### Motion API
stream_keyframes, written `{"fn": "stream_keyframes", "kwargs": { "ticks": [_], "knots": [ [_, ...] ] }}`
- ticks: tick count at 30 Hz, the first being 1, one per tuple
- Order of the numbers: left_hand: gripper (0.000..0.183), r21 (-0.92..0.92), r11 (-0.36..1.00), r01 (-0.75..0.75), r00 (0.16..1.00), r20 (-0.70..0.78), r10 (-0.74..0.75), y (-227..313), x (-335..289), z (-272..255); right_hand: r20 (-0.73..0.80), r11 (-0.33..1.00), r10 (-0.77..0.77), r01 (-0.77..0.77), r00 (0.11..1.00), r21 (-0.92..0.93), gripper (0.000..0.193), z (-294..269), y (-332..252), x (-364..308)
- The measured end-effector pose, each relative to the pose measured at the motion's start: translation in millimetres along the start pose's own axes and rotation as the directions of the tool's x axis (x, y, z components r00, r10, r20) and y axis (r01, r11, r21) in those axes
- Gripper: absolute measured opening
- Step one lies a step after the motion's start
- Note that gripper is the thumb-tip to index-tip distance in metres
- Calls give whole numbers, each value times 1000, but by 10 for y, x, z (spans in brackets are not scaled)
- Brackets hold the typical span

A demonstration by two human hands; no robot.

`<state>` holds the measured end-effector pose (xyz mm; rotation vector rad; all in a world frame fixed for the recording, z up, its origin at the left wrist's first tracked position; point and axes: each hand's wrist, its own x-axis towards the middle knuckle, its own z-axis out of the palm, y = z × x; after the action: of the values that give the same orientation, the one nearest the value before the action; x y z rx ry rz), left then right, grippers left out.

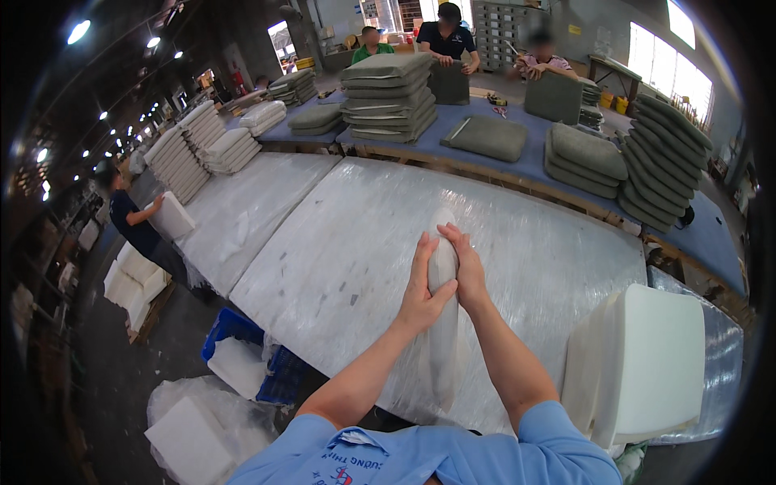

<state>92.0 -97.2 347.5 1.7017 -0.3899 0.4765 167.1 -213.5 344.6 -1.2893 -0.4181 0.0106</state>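
A pale grey-white seat cushion (pixel 443 343) stands on its narrow edge on the plastic-covered table (pixel 323 250) in front of me. Along its left side my left hand (pixel 423 283) lies pressed, fingers long and close together. My right hand (pixel 469 271) presses the opposite side, its fingertips near the far end of the edge. Between them the palms clasp the cushion; its lower faces are partly hidden by my forearms.
White foam pads (pixel 659 364) are stacked at my right. Grey-green cushions (pixel 388 101) form piles on the blue-topped table (pixel 517 133) beyond, where people work. A blue crate (pixel 283 376) sits low at left; farther left a person (pixel 137 214) handles a white pad.
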Motion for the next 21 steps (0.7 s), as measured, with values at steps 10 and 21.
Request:
{"fn": "stream_keyframes", "kwargs": {
  "ticks": [10, 21],
  "knots": [
    [39, 44, 996, -83, 992, -88, 87, -28, 13, 268, 23, 997, -47, 48, 999, -65, 48, -224, -52, -158],
    [45, -222, 967, 126, 983, -101, -151, 35, -59, 316, -10, 997, -61, 60, 998, -46, 47, -235, -47, -418]
  ]
}}
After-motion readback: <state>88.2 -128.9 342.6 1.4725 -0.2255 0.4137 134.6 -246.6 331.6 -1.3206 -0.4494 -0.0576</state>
